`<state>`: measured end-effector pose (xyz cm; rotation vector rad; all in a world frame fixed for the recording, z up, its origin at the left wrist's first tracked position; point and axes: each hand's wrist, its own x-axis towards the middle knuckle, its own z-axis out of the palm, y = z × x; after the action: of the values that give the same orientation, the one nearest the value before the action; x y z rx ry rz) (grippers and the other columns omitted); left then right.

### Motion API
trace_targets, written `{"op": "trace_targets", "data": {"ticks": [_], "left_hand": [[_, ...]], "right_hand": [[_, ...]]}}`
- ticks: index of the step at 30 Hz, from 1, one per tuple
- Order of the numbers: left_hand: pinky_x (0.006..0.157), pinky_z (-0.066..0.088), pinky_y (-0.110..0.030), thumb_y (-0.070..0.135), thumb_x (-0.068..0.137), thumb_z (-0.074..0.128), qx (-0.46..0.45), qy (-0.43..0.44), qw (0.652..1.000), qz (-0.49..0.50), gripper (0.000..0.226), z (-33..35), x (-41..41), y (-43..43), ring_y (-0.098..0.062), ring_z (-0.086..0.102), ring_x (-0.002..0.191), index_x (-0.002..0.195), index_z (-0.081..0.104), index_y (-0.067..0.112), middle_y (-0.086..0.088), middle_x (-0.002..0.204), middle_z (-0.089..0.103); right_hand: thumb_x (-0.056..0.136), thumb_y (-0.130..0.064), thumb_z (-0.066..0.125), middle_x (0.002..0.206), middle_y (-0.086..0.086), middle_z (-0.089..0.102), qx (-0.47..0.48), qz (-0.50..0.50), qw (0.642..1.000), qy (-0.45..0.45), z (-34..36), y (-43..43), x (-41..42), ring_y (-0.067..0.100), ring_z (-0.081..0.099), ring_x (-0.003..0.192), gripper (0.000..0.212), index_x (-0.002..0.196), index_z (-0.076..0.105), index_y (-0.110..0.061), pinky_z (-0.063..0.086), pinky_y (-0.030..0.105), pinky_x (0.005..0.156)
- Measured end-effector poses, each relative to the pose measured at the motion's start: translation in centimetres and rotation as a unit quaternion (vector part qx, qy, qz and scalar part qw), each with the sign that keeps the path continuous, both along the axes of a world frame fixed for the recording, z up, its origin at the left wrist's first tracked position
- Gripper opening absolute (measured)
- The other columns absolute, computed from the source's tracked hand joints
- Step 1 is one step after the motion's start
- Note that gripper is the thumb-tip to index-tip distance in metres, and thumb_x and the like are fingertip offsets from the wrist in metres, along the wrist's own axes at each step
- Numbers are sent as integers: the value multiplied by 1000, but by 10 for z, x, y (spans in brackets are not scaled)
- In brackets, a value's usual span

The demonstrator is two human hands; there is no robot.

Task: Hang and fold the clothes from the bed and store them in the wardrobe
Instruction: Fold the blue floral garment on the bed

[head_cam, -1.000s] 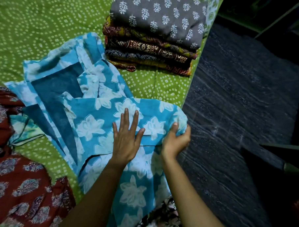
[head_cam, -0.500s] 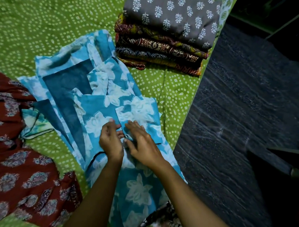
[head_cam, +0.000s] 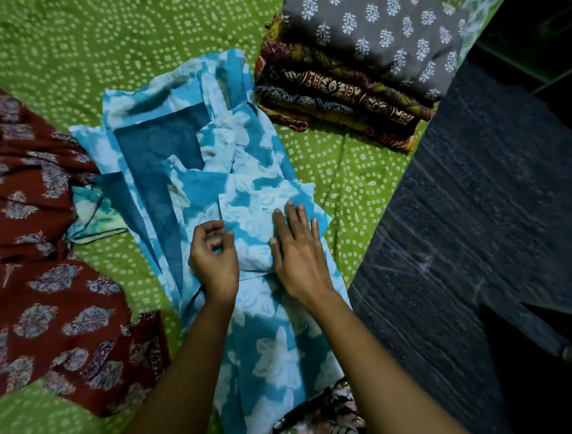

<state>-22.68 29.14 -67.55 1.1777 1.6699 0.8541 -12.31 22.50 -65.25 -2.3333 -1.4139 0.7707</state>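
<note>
Green dotted bedsheet [head_cam: 121, 45] covers the frame's left and centre, with dark floor [head_cam: 475, 208] at right. Progress is judged partial. A maroon garment [head_cam: 45, 304] at left lies unfolded. The blue floral garment [head_cam: 266, 347] at centre is half folded. A stack of folded clothes [head_cam: 350, 72] sits upper right. No wardrobe is visible. The right hand [head_cam: 298, 250] presses flat on the folded flap, fingers straight. The left hand [head_cam: 215, 259] is just beside it with fingers curled; whether it pinches cloth cannot be told.

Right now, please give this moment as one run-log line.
step: folding | left hand: curled, grip unclear | right hand: flat on blue floral garment
</note>
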Motion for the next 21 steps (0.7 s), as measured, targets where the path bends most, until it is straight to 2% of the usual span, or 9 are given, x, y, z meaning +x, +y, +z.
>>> {"op": "trace_targets", "data": {"ticks": [2,6,8,10,11,14,16,19,21], "left_hand": [[64,42,-18,7,86,64,6,60,998,-25,16,-1,-9,-4,3,55,67,100,57,4,5,79,59],[73,45,-26,31,78,74,-22,106,990,-89,54,-2,-21,-12,-15,58,86,120,47,10,-3,91,59],[62,48,-27,31,74,77,-63,95,987,-112,60,-1,-24,-16,-15,58,75,122,45,13,-2,88,56],[48,50,-32,31,73,78,-132,70,983,-110,54,1,-25,-22,-20,58,54,116,47,19,-3,82,55],[49,50,-35,31,74,78,-138,78,981,-114,48,0,-28,-25,-24,57,51,111,50,18,-3,78,55],[62,47,-34,26,76,77,-92,173,970,-143,33,3,-39,-33,-29,60,67,100,59,11,0,68,56],[60,46,-35,19,75,76,-28,251,954,-162,30,8,-40,-38,-32,60,70,99,61,9,-7,77,59],[56,50,-36,8,75,69,107,335,917,-189,23,14,-33,-44,-34,59,76,98,64,8,-15,93,59],[73,50,-38,11,79,57,156,355,891,-236,28,8,-30,-44,-29,53,97,105,64,8,-16,108,60]], "right_hand": [[102,-30,31,159,9,-5,-74,64,995,-36,-9,-2,4,23,-7,147,54,151,14,-13,-12,40,115],[102,-35,28,158,5,-14,-118,88,987,-59,-13,-2,7,19,-14,145,58,152,4,-18,-16,43,113],[102,-36,27,158,6,-13,-120,90,986,-73,-11,-2,3,21,-14,146,58,152,4,-17,-16,42,113],[103,-36,25,158,6,-14,-128,93,984,-86,-11,-3,0,22,-15,145,58,152,3,-16,-18,41,113],[103,-37,25,158,6,-14,-132,93,983,-86,-11,-3,0,21,-15,145,58,152,2,-17,-18,41,112],[102,-41,23,158,4,-16,-151,95,979,-103,-9,-1,0,19,-16,145,59,152,0,-18,-20,42,111],[102,-42,23,157,6,-17,-147,99,977,-116,-6,2,-3,20,-19,144,61,151,-3,-18,-21,41,111],[101,-37,29,156,5,-16,-69,104,987,-100,-3,6,-14,17,-21,142,62,151,-1,-18,-21,37,111],[97,-39,21,155,2,-17,-67,111,988,-83,-8,5,-19,16,-22,141,61,151,0,-20,-18,37,113]]}}
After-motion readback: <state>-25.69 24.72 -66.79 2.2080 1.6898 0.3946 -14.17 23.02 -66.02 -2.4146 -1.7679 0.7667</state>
